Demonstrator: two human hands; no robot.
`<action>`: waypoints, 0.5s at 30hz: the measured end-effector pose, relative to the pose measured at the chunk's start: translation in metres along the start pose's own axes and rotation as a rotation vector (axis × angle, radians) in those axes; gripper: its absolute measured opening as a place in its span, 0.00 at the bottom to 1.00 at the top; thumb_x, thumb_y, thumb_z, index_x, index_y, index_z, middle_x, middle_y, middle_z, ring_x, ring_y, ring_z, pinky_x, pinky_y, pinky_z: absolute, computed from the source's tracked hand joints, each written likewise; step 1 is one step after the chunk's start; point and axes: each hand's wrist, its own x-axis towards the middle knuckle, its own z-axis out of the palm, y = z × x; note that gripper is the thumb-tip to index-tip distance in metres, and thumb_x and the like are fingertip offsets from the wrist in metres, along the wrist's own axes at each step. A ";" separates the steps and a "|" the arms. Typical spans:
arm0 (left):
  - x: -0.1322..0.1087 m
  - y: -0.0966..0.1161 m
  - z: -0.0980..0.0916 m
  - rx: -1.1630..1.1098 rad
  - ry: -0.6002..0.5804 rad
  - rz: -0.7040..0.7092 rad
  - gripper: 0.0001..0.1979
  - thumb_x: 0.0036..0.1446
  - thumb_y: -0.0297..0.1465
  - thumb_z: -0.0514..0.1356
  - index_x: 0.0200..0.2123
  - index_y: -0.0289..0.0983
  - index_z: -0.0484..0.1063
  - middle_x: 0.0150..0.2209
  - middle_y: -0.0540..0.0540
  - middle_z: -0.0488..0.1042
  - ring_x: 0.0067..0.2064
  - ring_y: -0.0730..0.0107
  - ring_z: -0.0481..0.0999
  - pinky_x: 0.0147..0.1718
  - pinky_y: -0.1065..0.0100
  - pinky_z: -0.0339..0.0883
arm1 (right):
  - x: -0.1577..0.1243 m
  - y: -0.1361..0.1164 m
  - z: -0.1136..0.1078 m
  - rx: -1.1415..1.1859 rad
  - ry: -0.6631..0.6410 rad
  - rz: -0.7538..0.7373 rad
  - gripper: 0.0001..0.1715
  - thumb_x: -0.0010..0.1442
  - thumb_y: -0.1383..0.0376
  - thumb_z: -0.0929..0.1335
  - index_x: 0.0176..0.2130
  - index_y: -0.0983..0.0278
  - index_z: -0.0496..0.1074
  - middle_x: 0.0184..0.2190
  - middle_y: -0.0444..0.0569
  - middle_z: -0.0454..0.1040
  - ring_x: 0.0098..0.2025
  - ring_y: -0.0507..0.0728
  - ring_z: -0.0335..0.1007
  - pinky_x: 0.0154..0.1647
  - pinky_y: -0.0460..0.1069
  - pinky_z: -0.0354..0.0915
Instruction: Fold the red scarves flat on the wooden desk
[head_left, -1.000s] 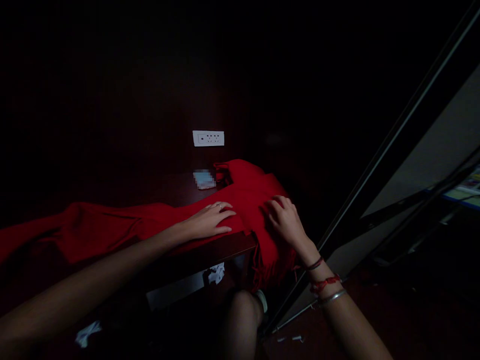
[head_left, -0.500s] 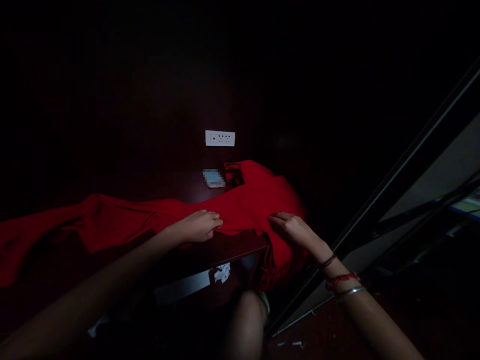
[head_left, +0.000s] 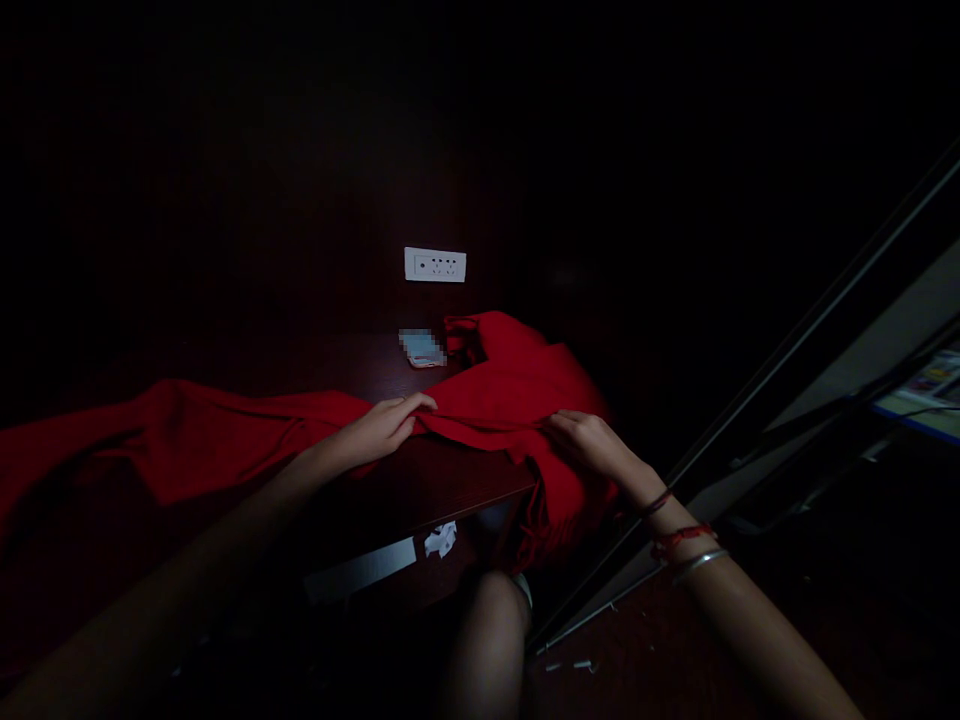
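Note:
A long red scarf (head_left: 225, 435) with a fringed end lies across a dark wooden table (head_left: 420, 490); its right end hangs over the table's corner. My left hand (head_left: 382, 430) is closed on the scarf's near edge at the middle and lifts it a little off the table. My right hand (head_left: 589, 440) grips the cloth at the table's right corner, fingers curled into the fabric. Red string bracelets and a metal bangle (head_left: 686, 555) circle my right wrist.
A white wall socket (head_left: 435, 264) sits on the dark wall behind the table. A small pale object (head_left: 422, 347) lies on the table beside the scarf's far end. My knee (head_left: 487, 620) is under the table edge. Dark metal bars (head_left: 817, 330) slant at the right.
Both hands went from lying flat on the scarf to gripping it. The near edge has been pulled up and back from the table's front, baring more wood.

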 end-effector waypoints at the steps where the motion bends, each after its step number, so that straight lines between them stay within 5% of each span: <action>1: -0.002 0.002 -0.001 0.042 -0.039 0.055 0.17 0.49 0.20 0.44 0.42 0.38 0.61 0.45 0.47 0.64 0.46 0.72 0.64 0.45 0.69 0.57 | -0.001 -0.001 0.000 -0.044 -0.001 -0.004 0.12 0.60 0.66 0.56 0.37 0.65 0.64 0.29 0.48 0.68 0.29 0.50 0.63 0.28 0.43 0.55; 5: -0.005 0.023 0.005 0.213 -0.156 0.212 0.17 0.47 0.20 0.49 0.39 0.40 0.65 0.52 0.48 0.56 0.52 0.67 0.57 0.50 0.65 0.51 | -0.004 -0.001 0.001 -0.195 0.001 -0.014 0.09 0.58 0.68 0.57 0.37 0.65 0.64 0.29 0.47 0.68 0.25 0.49 0.61 0.25 0.44 0.53; 10: 0.017 0.057 0.036 0.367 -0.123 0.205 0.14 0.52 0.34 0.52 0.43 0.38 0.63 0.49 0.44 0.60 0.49 0.61 0.60 0.46 0.61 0.55 | -0.005 0.002 0.000 -0.235 -0.010 -0.103 0.11 0.58 0.67 0.58 0.40 0.63 0.65 0.35 0.49 0.68 0.31 0.50 0.64 0.30 0.44 0.56; 15: 0.051 0.072 0.068 0.473 -0.081 0.135 0.18 0.53 0.26 0.50 0.49 0.38 0.56 0.47 0.41 0.63 0.45 0.62 0.65 0.39 0.64 0.60 | -0.003 0.006 -0.003 -0.153 0.002 -0.121 0.14 0.58 0.64 0.58 0.43 0.63 0.66 0.38 0.50 0.69 0.34 0.51 0.65 0.32 0.44 0.58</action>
